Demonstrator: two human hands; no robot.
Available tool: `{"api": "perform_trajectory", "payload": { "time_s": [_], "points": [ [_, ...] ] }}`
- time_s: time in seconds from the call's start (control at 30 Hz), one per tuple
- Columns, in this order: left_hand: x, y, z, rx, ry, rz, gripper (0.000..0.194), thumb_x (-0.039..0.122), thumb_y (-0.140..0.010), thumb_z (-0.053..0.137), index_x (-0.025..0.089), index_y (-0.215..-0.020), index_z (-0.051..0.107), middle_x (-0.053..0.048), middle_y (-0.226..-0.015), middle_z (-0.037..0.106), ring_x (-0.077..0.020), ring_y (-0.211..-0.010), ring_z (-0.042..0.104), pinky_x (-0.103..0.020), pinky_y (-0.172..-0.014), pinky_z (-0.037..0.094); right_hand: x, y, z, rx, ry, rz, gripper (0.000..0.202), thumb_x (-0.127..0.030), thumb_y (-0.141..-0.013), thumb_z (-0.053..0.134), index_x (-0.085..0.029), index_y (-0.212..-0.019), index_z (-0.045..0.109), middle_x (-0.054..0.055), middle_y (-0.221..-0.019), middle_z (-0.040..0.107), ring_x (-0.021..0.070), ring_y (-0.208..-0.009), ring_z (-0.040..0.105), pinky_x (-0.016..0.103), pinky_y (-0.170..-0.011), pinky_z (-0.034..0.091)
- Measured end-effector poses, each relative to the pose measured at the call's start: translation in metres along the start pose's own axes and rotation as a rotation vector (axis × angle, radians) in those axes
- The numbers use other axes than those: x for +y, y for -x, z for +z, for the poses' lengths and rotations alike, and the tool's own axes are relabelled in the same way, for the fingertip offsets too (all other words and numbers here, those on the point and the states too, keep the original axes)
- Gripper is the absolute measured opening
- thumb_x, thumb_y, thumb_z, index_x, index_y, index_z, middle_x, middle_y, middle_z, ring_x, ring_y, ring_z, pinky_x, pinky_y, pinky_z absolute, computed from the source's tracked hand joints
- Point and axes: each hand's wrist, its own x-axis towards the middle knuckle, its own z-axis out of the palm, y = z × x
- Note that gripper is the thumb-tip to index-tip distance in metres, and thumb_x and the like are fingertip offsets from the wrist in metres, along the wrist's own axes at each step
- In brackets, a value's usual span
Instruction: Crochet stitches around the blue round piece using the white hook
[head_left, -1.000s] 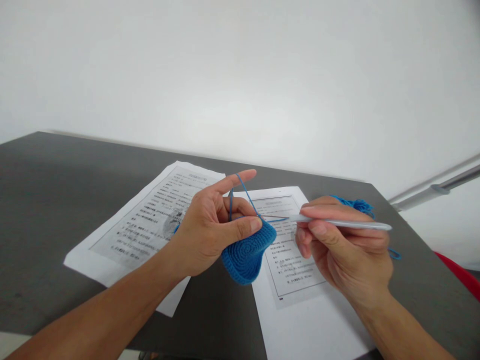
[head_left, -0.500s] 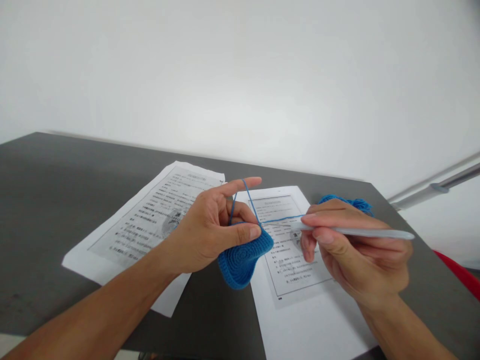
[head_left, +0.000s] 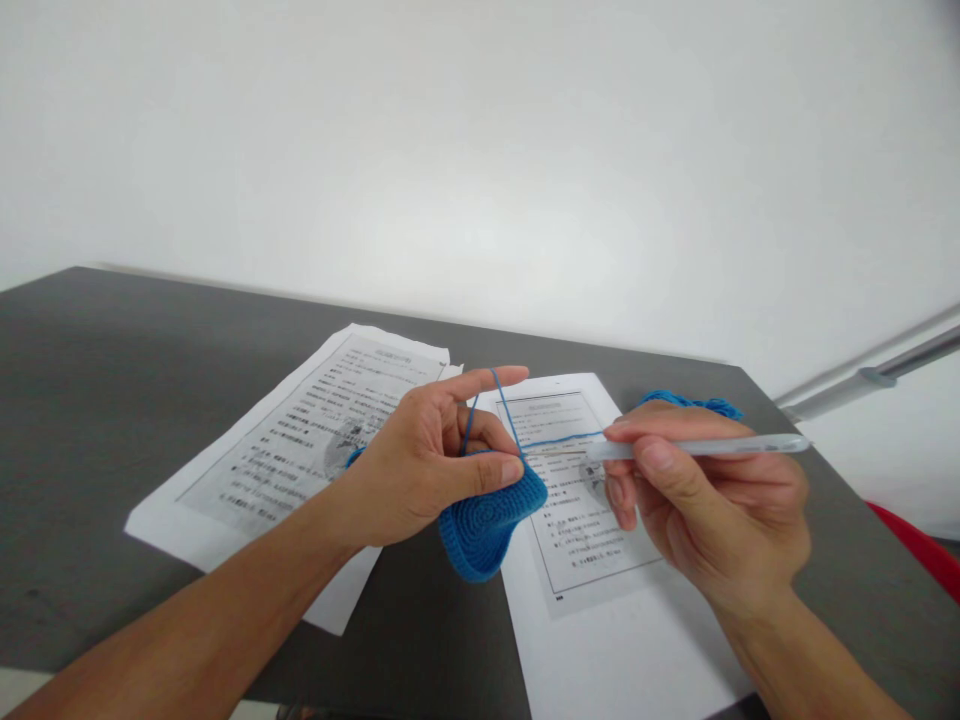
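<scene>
My left hand (head_left: pixel 435 440) pinches the top edge of a blue crocheted piece (head_left: pixel 487 525) between thumb and fingers. Its index finger is stretched out, with blue yarn (head_left: pixel 507 405) looped over it and running taut down to the work. In my right hand (head_left: pixel 720 490) is a crochet hook (head_left: pixel 750 445) with a pale, translucent handle, gripped much like a pen. The hook's thin metal shaft reaches left to the piece's edge by my left thumb; its tip is too small to make out. A second strand runs from the work to my right fingers.
Two printed sheets lie on the dark table (head_left: pixel 90 400): a left sheet (head_left: pixel 277 440) and a right sheet (head_left: pixel 600 640) beneath my hands. A bundle of blue yarn (head_left: pixel 720 406) sits behind my right hand. Beyond stands a white wall (head_left: pixel 450 150); something red (head_left: pixel 915 545) shows at the right.
The handle end of the crochet hook has swung up and slightly left with my right hand. My left index finger has dipped slightly; the crocheted piece stays nearly in place.
</scene>
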Motion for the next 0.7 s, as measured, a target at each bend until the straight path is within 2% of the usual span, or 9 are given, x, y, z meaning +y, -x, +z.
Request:
{"api": "perform_trajectory", "payload": {
  "time_s": [0.1,0.23,0.37,0.57,0.7],
  "points": [
    [0.0,0.0,0.001,0.026,0.004,0.006,0.087,0.012,-0.075,0.09,0.011,-0.151,0.048,0.0,-0.075,0.073,-0.0094,-0.064,0.062,-0.018,-0.057,0.049,-0.002,-0.002,-0.001,0.013,-0.071,0.103,0.006,-0.025,-0.092,0.079,-0.021,-0.092,0.084,0.001,-0.065,0.072,0.0106,-0.041,0.061,0.022,-0.037,0.046],
    [0.001,-0.001,0.005,0.071,-0.008,0.028,0.087,0.015,-0.073,0.091,0.013,-0.15,0.05,0.002,-0.073,0.072,-0.0097,-0.06,0.061,-0.018,-0.054,0.047,-0.003,-0.007,0.004,-0.041,-0.291,0.404,0.012,-0.03,-0.088,0.081,-0.019,-0.084,0.079,0.0,-0.063,0.072,0.0091,-0.035,0.056,0.016,-0.027,0.04],
    [-0.001,-0.002,0.011,0.148,-0.024,0.057,0.091,0.015,-0.07,0.092,0.013,-0.15,0.05,0.004,-0.069,0.069,-0.008,-0.054,0.055,-0.017,-0.049,0.041,-0.001,-0.007,0.012,-0.083,-0.404,0.588,0.012,-0.029,-0.086,0.081,-0.018,-0.087,0.077,0.001,-0.066,0.075,0.0106,-0.041,0.062,0.016,-0.03,0.047],
    [-0.007,-0.003,0.021,0.276,-0.025,0.083,0.087,0.012,-0.067,0.09,0.015,-0.146,0.054,0.003,-0.077,0.07,-0.0085,-0.062,0.058,-0.018,-0.056,0.046,0.003,-0.001,0.022,-0.02,-0.373,0.531,0.016,-0.032,-0.087,0.081,-0.018,-0.094,0.082,0.003,-0.071,0.076,0.0116,-0.047,0.066,0.019,-0.037,0.056],
    [-0.005,0.0,0.023,0.292,-0.055,0.069,0.091,0.012,-0.068,0.088,0.015,-0.15,0.051,0.005,-0.075,0.067,-0.0087,-0.062,0.057,-0.018,-0.057,0.047,0.005,0.001,0.024,0.007,-0.382,0.504,0.016,-0.033,-0.087,0.082,-0.019,-0.095,0.083,0.003,-0.072,0.077,0.0119,-0.047,0.066,0.019,-0.038,0.057]
  ]
}}
